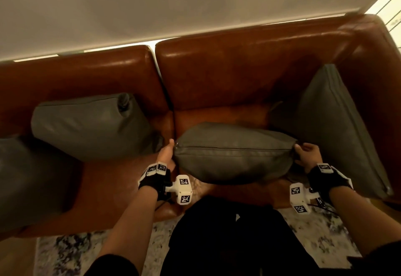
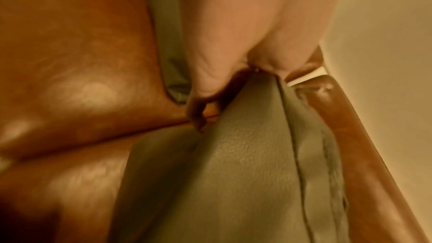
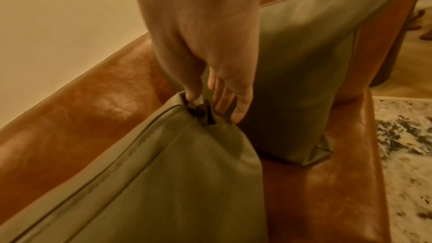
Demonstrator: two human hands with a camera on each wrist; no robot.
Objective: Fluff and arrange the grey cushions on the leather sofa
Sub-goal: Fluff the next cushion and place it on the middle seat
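Observation:
A grey leather cushion (image 1: 234, 152) hangs edge-up over the brown leather sofa's right seat (image 1: 219, 115), its seam facing me. My left hand (image 1: 168, 155) grips its left corner; in the left wrist view the fingers (image 2: 198, 114) curl round the grey cushion (image 2: 233, 182). My right hand (image 1: 303, 152) pinches the right corner; in the right wrist view the thumb and fingers (image 3: 194, 95) nip the bunched corner of the cushion (image 3: 175, 182). Another grey cushion (image 1: 338, 124) leans on the right armrest. Two more grey cushions (image 1: 91, 126) (image 1: 32, 173) lie on the left seat.
The sofa back (image 1: 238, 59) stands against a pale wall (image 1: 173, 4). A patterned rug (image 1: 71, 252) covers the floor before the sofa. My dark-clothed legs (image 1: 234, 239) stand close to the seat front. Bright window light (image 1: 390, 4) shows at the top right.

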